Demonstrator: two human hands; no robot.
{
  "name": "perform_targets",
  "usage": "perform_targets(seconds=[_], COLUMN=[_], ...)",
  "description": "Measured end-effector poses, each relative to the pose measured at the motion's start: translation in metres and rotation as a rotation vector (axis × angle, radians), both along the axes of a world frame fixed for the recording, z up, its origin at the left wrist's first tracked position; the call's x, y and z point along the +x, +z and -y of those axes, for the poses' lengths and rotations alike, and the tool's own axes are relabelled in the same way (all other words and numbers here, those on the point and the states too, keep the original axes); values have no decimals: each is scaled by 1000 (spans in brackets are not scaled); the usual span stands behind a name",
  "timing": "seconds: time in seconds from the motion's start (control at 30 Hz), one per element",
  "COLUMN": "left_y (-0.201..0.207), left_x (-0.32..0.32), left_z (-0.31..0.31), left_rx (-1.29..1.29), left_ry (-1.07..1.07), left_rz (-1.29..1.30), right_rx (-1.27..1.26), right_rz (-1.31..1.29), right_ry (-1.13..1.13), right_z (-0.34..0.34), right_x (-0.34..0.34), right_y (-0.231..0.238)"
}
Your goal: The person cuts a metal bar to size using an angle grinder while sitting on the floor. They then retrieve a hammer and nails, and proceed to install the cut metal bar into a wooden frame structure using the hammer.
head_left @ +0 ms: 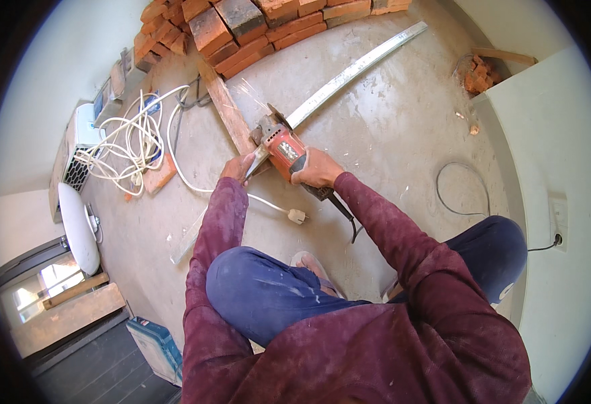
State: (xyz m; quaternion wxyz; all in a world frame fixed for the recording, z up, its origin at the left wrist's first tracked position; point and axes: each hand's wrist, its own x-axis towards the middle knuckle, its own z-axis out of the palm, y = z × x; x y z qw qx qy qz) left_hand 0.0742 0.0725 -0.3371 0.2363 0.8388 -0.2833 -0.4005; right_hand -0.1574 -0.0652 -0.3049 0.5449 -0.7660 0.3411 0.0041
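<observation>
A red angle grinder [284, 149] is in my right hand [318, 168], which wraps round the rear of its body. Its disc and guard sit against a long silvery metal channel [356, 73] that lies slantwise across the floor. Thin sparks fly from the disc toward the bricks. My left hand [237, 167] is closed on the channel just left of the grinder's head. Under the channel, near the cut, runs a wooden plank [227, 108]. The exact contact of disc and metal is hidden by the guard.
Stacked orange bricks [241, 50] stand at the far side. A white extension cable [130, 138] lies tangled at left, its plug end [297, 216] near my foot. A white pedestal basin-like object [78, 229] and a teal case [155, 347] are at left. Broken bricks [480, 75] lie far right.
</observation>
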Motion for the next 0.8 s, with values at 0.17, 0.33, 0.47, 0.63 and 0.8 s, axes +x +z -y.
perform_targets(seconds=[0.17, 0.33, 0.47, 0.63, 0.8], left_y=[1, -1, 2, 5, 9], left_x=[-2, 0, -3, -4, -5], left_z=[-2, -1, 1, -1, 1], left_rx=[-21, -12, 18, 8, -10], left_ry=[0, 1, 44, 56, 20], left_rz=[-34, -36, -27, -38, -27], right_rx=[-1, 11, 2, 41, 23], right_rz=[-27, -4, 13, -38, -33], right_ry=[-1, 4, -8, 16, 20], right_z=[-1, -2, -2, -1, -1], right_x=[1, -2, -3, -2, -2], right_y=[-5, -1, 0, 13, -3])
